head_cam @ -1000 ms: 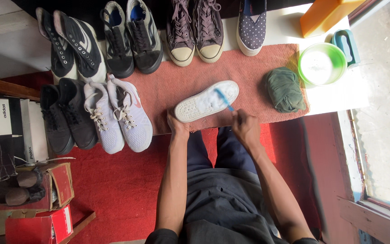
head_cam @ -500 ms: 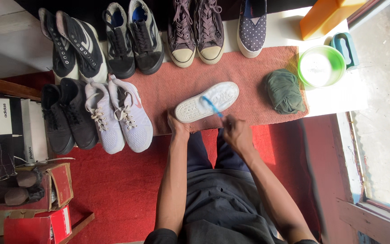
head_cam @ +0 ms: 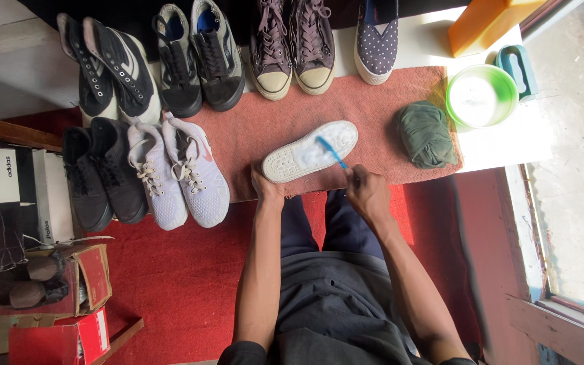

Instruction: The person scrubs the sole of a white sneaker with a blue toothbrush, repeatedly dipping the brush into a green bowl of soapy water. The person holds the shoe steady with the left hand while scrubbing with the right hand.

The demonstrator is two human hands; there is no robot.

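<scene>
Sole-up on the pinkish mat [head_cam: 258, 132], the white shoe [head_cam: 310, 151] lies just beyond my knees, toe toward the green cloth [head_cam: 427, 134] and heel toward the pale sneakers [head_cam: 178, 169]. I judge it light and fairly stiff through the rubber sole, softer in the upper, and likely slick where it is wet — so the sound place to hold it is the heel end, where the sole is thickest. My left hand [head_cam: 267, 187] is closed about that heel end, fingers curled over the near edge, pinning the shoe to the mat. My right hand [head_cam: 368, 191] is wrapped shut round the handle of a blue toothbrush [head_cam: 331, 152], whose head rests on the sole near its middle; the handle is thin and rigid, and I cannot tell how hard it is pressed. Past the green cloth, away from the shoe, stands a round green bowl [head_cam: 461, 79] — it holds something white, either liquid or foam; I cannot tell which. Beyond the bowl lie a teal scrubbing brush [head_cam: 516, 67] and an orange block [head_cam: 484, 20]. Far from the shoe, across the pale sneakers, open cardboard boxes [head_cam: 69, 284] hold dark footwear.
</scene>
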